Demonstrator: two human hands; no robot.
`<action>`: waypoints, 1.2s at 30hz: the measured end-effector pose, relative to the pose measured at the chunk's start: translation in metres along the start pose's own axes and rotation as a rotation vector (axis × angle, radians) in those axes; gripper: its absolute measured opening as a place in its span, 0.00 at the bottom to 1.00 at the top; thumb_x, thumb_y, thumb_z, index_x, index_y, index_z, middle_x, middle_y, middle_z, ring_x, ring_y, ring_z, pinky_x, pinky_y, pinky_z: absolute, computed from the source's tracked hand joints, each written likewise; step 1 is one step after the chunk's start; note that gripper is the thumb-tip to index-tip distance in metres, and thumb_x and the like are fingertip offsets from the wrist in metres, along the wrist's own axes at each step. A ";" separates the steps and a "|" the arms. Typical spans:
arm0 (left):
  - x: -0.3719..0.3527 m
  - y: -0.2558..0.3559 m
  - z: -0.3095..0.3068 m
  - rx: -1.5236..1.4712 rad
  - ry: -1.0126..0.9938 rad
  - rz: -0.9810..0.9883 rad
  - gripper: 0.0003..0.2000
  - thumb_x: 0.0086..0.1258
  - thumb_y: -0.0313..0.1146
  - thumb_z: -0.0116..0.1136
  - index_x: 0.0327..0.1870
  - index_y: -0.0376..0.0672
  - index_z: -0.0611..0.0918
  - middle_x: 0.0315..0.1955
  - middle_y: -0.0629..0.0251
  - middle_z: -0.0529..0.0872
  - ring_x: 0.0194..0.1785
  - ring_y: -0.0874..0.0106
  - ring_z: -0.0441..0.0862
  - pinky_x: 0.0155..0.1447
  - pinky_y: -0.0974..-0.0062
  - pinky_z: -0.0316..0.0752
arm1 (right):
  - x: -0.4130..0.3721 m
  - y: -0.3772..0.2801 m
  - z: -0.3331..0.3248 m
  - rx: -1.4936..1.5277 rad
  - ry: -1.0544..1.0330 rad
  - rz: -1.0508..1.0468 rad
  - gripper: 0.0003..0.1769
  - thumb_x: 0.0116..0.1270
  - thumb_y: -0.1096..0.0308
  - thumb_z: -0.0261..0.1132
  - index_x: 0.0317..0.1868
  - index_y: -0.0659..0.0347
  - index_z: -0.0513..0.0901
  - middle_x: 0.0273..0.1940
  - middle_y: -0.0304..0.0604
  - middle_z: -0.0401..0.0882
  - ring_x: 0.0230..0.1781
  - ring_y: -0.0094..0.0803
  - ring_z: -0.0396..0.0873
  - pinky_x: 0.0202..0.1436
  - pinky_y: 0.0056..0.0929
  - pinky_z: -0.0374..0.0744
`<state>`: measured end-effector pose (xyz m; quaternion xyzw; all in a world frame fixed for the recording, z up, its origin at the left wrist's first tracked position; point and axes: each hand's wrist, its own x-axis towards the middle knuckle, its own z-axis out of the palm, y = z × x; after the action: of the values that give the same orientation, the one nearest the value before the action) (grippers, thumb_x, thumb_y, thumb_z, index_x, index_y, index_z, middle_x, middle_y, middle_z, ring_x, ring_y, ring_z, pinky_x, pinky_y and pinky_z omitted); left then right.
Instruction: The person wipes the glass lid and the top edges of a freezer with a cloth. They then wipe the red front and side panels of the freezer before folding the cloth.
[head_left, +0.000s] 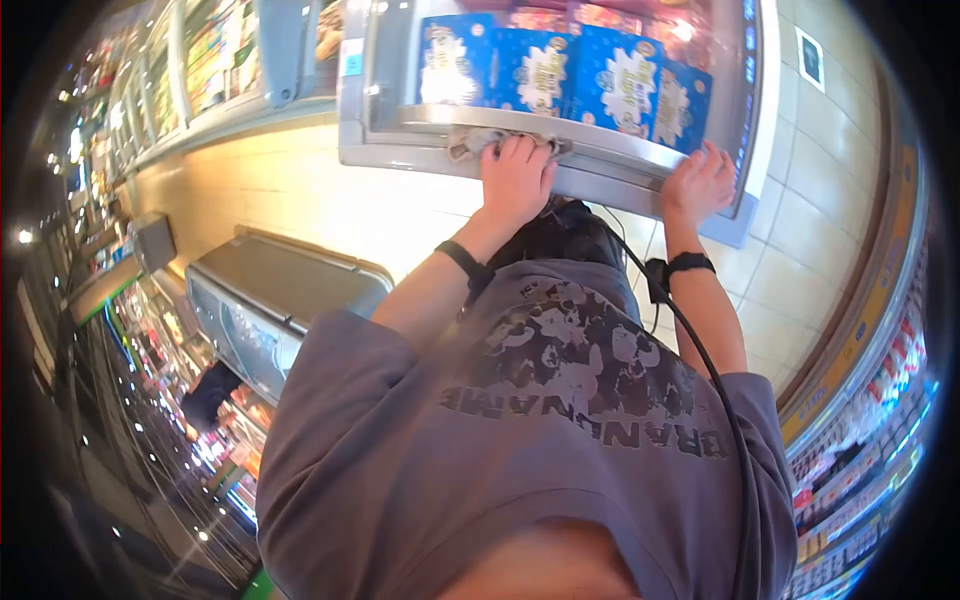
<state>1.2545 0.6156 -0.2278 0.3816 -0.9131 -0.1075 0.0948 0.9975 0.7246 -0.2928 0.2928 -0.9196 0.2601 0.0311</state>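
Cloth point(464, 143), pale grey and crumpled, on the near edge of a display case point(610, 185), close along a metal strip point(630, 148). Long axis roughly parallel to that edge, left to right, with one end visible to the left of the left hand point(517, 178) and a shorter bit to its right; middle part hidden beneath the fingers. Left hand directly over the cloth, hence the nearer of the two: fingers bent and drawn together, closed down on the fabric; position of the thumb too unclear to tell. Right hand point(700, 186) well apart from the cloth, farther right along the same edge, near the corner of the case: fingers partly bent and loosely spread, without any object in grasp, apparently resting on the frame. Inside the case, blue packages point(612, 85) in a row, across the strip from the cloth.
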 end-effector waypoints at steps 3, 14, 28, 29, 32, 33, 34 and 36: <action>-0.023 -0.045 -0.024 -0.011 -0.056 0.002 0.18 0.63 0.36 0.66 0.55 0.50 0.82 0.52 0.66 0.83 0.61 0.65 0.78 0.67 0.48 0.66 | 0.000 0.001 -0.005 0.003 -0.013 -0.013 0.23 0.77 0.52 0.52 0.64 0.50 0.79 0.68 0.50 0.70 0.73 0.50 0.63 0.76 0.60 0.54; -0.051 -0.156 -0.067 0.317 -0.142 0.071 0.20 0.66 0.35 0.64 0.60 0.52 0.80 0.61 0.71 0.82 0.66 0.69 0.78 0.80 0.41 0.53 | 0.001 -0.004 -0.008 -0.005 0.023 -0.004 0.23 0.78 0.53 0.50 0.63 0.55 0.80 0.67 0.50 0.72 0.72 0.52 0.64 0.75 0.57 0.56; -0.039 -0.212 -0.085 0.183 -0.158 0.292 0.17 0.57 0.31 0.67 0.50 0.49 0.83 0.48 0.71 0.89 0.56 0.71 0.85 0.84 0.45 0.53 | 0.000 -0.008 -0.011 -0.008 -0.007 0.017 0.23 0.78 0.54 0.48 0.62 0.55 0.80 0.68 0.50 0.71 0.74 0.51 0.62 0.77 0.57 0.54; -0.034 -0.217 -0.088 0.180 -0.157 0.300 0.17 0.57 0.31 0.67 0.50 0.49 0.83 0.48 0.71 0.89 0.56 0.71 0.85 0.84 0.45 0.53 | 0.001 -0.009 -0.010 -0.013 -0.015 0.025 0.23 0.78 0.55 0.48 0.62 0.55 0.80 0.68 0.50 0.71 0.74 0.50 0.62 0.77 0.56 0.54; -0.031 -0.229 -0.094 0.168 -0.250 0.345 0.17 0.57 0.31 0.67 0.50 0.49 0.83 0.48 0.70 0.89 0.57 0.70 0.85 0.84 0.45 0.52 | 0.002 -0.007 -0.010 -0.015 -0.025 0.025 0.23 0.77 0.55 0.47 0.61 0.55 0.80 0.68 0.50 0.71 0.74 0.50 0.63 0.76 0.55 0.55; -0.030 -0.236 -0.094 0.165 -0.254 0.378 0.17 0.57 0.31 0.68 0.49 0.49 0.83 0.48 0.70 0.89 0.58 0.70 0.84 0.84 0.46 0.53 | 0.002 -0.007 -0.009 -0.006 -0.028 0.020 0.23 0.77 0.56 0.47 0.62 0.55 0.80 0.69 0.50 0.71 0.74 0.50 0.63 0.76 0.55 0.56; -0.030 -0.242 -0.094 0.159 -0.259 0.410 0.17 0.56 0.31 0.68 0.49 0.48 0.83 0.48 0.69 0.89 0.58 0.69 0.84 0.84 0.46 0.53 | 0.002 -0.006 -0.008 -0.013 -0.033 0.023 0.23 0.77 0.56 0.47 0.62 0.55 0.80 0.69 0.50 0.71 0.74 0.50 0.63 0.76 0.55 0.56; -0.033 -0.253 -0.095 0.158 -0.255 0.425 0.17 0.57 0.30 0.67 0.50 0.48 0.83 0.48 0.71 0.88 0.59 0.70 0.84 0.83 0.48 0.56 | 0.001 -0.006 -0.008 0.004 -0.022 0.022 0.24 0.76 0.55 0.46 0.62 0.56 0.80 0.68 0.49 0.71 0.73 0.50 0.64 0.76 0.54 0.57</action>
<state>1.4729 0.4536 -0.2078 0.1709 -0.9830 -0.0605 -0.0307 0.9990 0.7235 -0.2831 0.2855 -0.9225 0.2591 0.0177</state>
